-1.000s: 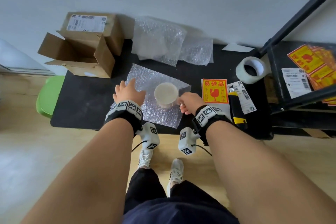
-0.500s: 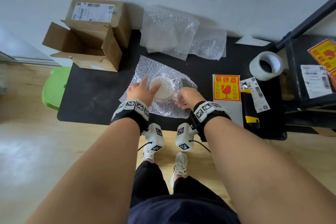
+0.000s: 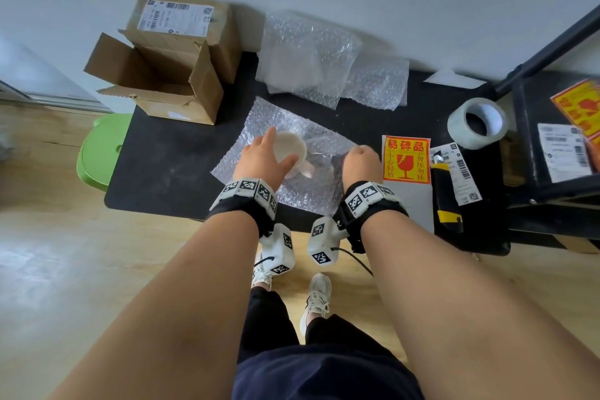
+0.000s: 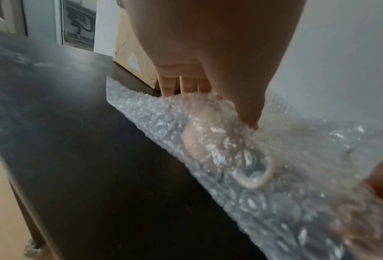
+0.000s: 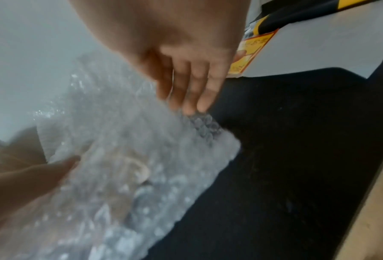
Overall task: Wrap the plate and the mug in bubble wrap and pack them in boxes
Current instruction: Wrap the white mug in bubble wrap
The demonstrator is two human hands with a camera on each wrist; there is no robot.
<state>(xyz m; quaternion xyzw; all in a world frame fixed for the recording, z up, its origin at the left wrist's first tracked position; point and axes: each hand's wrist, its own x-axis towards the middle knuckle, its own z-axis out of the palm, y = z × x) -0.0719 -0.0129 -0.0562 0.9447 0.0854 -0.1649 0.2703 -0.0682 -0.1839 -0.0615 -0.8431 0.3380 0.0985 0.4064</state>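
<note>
I see the cream ceramic mug (image 3: 292, 153) standing upright on the clear sheet of bubble wrap (image 3: 305, 191) spread near the front edge of the black table (image 3: 168, 172), its handle turned toward me. My left hand (image 3: 263, 162) grips the mug from the left, fingers curled round the far side of the rim and thumb on the near side; from the left wrist view the fingers (image 4: 187, 86) reach over the wrap, which is drawn up against the mug's wall. My right hand (image 3: 362, 162) is at the right edge of the same sheet, fingers (image 5: 192, 91) bent down onto the raised wrap; the right wrist view is blurred, so I cannot tell whether they pinch it or only press it.

At the back of the table, against the grey wall, lies a bubble-wrapped bundle (image 3: 305, 55); what is inside I cannot make out. Beside it to the right lies a smaller loose piece of bubble wrap (image 3: 376, 81). At the table's far left corner an open brown cardboard box (image 3: 159, 81) stands in front of a closed brown cardboard box (image 3: 181, 26) bearing a white shipping label. Right of my right hand lies an orange-and-red fragile sticker (image 3: 406, 156), then a black-and-yellow utility knife (image 3: 448, 201), and farther back a roll of clear packing tape (image 3: 477, 123). A green plastic stool (image 3: 97, 153) shows beyond the table's left edge.
</note>
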